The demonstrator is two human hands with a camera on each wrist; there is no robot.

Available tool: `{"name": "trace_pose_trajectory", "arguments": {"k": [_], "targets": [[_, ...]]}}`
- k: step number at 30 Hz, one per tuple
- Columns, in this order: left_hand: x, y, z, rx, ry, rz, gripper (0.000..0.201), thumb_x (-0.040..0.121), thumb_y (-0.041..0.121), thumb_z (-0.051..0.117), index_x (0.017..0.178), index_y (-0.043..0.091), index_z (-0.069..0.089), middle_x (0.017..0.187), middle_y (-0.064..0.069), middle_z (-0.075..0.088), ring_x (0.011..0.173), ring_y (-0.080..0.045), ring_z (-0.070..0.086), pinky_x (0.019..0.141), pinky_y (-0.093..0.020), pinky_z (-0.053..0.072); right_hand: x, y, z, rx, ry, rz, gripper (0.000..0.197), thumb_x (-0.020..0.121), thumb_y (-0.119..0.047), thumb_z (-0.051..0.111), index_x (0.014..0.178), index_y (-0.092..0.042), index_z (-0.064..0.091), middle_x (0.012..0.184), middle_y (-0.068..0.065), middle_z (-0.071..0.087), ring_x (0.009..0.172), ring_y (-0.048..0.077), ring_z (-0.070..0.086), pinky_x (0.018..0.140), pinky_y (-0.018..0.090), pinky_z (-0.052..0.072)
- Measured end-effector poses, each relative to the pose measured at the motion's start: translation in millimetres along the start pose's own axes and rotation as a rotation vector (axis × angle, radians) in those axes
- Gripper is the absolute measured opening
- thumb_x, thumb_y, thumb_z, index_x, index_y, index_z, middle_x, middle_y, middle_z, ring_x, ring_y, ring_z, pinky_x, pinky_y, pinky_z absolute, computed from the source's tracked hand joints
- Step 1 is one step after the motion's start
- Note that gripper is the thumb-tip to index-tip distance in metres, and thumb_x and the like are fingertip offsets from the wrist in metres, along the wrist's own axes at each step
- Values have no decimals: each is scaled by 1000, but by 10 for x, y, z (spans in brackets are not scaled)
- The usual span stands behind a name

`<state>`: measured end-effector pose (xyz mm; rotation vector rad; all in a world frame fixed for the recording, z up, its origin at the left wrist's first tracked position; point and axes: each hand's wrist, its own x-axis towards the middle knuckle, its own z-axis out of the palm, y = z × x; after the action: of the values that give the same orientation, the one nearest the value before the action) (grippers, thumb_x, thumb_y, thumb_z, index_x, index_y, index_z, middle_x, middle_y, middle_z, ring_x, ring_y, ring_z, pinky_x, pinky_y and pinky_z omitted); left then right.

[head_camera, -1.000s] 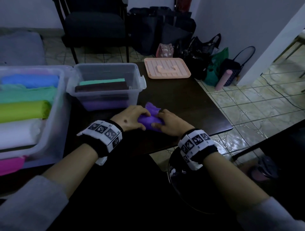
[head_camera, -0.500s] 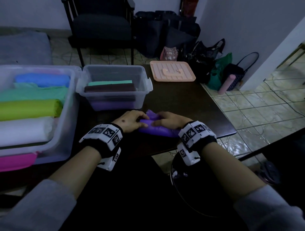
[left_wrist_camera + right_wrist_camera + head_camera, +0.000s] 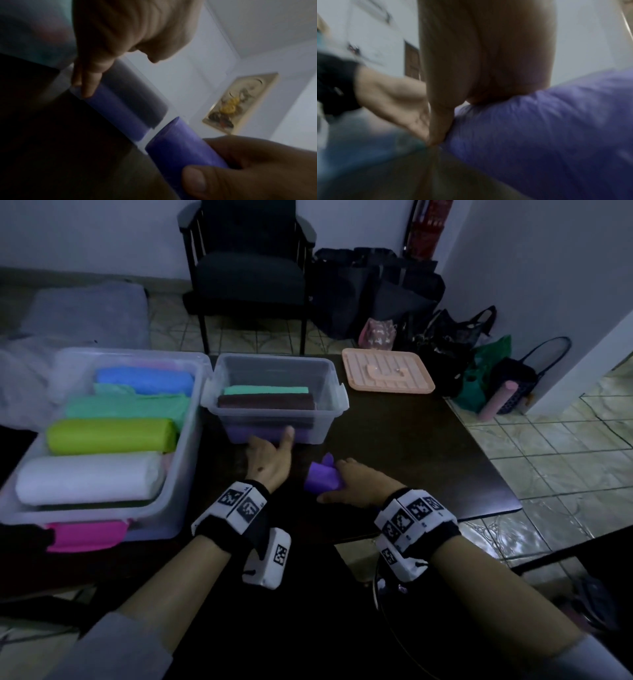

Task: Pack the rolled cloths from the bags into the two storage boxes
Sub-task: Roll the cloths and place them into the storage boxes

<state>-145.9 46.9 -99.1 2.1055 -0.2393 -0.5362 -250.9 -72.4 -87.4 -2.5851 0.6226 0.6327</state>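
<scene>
**Packing under way: both boxes partly filled, one roll in hand**

While the right hand [image 3: 356, 486] is grasping a purple rolled cloth [image 3: 320, 479] on the dark table [image 3: 428, 446], the left hand [image 3: 269, 458] is reaching, fingers extended and holding nothing, to the front wall of the small storage box [image 3: 274, 402]; that box is showing three rolls (green, brown, purple); the large storage box [image 3: 113, 440] is showing at least four (blue, green, lime, white); bags [image 3: 455, 347] are standing on the floor, contents unseen, so the remainder is judged uncertain.
</scene>
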Motion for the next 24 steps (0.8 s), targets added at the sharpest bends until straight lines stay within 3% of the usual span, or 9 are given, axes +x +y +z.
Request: {"name": "trace_pose_trajectory", "arguments": {"k": [3,5,7,9,10,14,17,19,24], "targets": [[191,97,-192,-325,266,-123,86,93,56,35,148,-2,2,155,-19,12,143,-31,16,116,-38,13,-111,-156,-265,45,54,-79,58,83,-47,64,127,-14,44,125,8,46,105,19,49,90,32,38],[370,159,-272,-502,304,-233,84,92,61,32,149,5,7,154,-16,19,140,-34,24,114,-46,22,-182,-302,-503,92,105,-149,54,85,-42,64,128,-16,44,121,4,48,100,13,46,91,31,37],[477,208,-318,-715,281,-298,70,95,53,35,147,11,16,148,-13,29,128,-34,40,100,-53,41,-180,-453,-745,109,160,-207,55,85,-39,64,131,-16,42,119,2,49,102,13,48,96,32,38],[509,245,-353,-862,274,-295,48,99,29,38,141,7,29,140,-16,39,108,-33,50,79,-47,53,-70,-586,-947,23,247,-249,64,83,-45,63,135,-15,39,128,6,48,113,20,48,101,38,39],[507,243,-355,-900,282,-277,42,100,21,37,139,5,34,137,-18,43,106,-32,52,75,-43,55,15,-644,-1019,-44,301,-259,69,82,-49,63,135,-13,38,131,9,46,116,23,47,102,40,39],[366,184,-277,-913,344,-232,43,101,14,31,141,2,29,138,-19,43,117,-32,52,93,-44,50,375,-894,-1133,-193,503,-259,73,82,-52,62,134,-7,38,134,13,42,123,28,41,100,42,36],[276,91,-249,-1001,350,-151,46,99,4,32,144,12,23,140,-14,36,103,-22,46,88,-44,49,630,-1071,-1080,-253,547,-234,77,82,-51,62,137,-6,33,137,13,40,128,30,37,104,44,33],[227,30,-227,-1061,323,-131,47,100,3,29,144,17,23,142,-13,35,103,-20,44,89,-45,48,772,-1167,-1001,-293,550,-232,77,81,-50,63,137,-7,32,138,12,40,129,30,37,104,44,32],[166,-82,-202,-1090,303,-83,44,101,5,29,143,16,23,140,-15,37,100,-18,49,83,-36,49,954,-1299,-856,-319,549,-273,75,81,-44,66,134,-4,31,137,14,41,129,30,34,102,42,31]]}}
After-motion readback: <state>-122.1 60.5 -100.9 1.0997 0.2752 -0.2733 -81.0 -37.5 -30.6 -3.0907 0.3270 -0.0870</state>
